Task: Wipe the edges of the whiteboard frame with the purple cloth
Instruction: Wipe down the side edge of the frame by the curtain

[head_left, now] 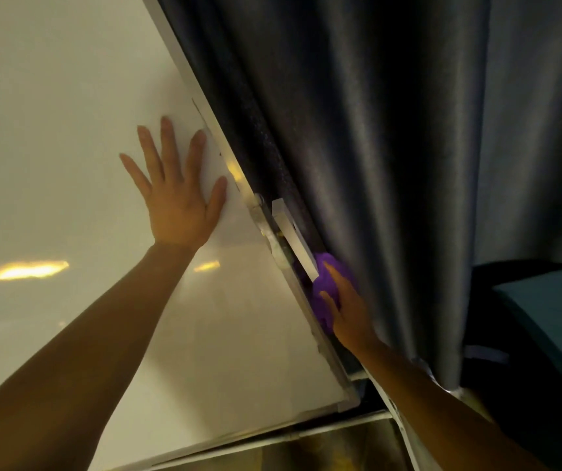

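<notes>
The whiteboard (pixel 52 137) fills the left of the view, tilted, with its pale metal frame edge (pixel 235 164) running diagonally from top centre to lower right. My left hand (pixel 177 192) lies flat on the board surface near that edge, fingers spread, holding nothing. My right hand (pixel 347 311) presses the purple cloth (pixel 323 294) against the outer side of the right frame edge, beside a white bracket (pixel 293 236). Part of the cloth is hidden behind the frame and under my fingers.
A dark grey curtain (pixel 374 130) hangs right behind the board edge and touches my right hand. A teal cushioned surface (pixel 558 317) sits at the lower right. The board's bottom frame and tray rail (pixel 272 433) run along the lower edge.
</notes>
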